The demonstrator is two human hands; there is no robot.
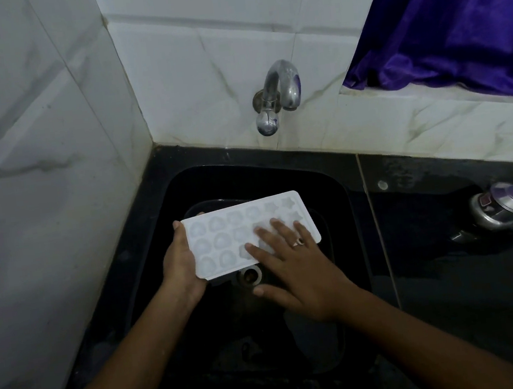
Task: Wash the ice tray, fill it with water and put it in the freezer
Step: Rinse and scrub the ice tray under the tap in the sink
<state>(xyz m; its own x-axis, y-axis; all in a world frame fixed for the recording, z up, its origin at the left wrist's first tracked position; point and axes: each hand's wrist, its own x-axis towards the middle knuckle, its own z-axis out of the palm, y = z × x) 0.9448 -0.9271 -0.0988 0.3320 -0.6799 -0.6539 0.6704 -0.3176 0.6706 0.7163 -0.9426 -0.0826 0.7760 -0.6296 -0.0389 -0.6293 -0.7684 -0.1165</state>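
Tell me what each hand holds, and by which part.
The left hand grips the ice tray by its left short end. The right hand holds nothing: its straight fingers lie flat on the tray's right half.

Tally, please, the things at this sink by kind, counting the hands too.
Ice tray: 1
Hands: 2 (left hand, right hand)
Ring: 1
Tap: 1
Sink: 1
Purple curtain: 1
Metal utensil on counter: 1
Total: 8
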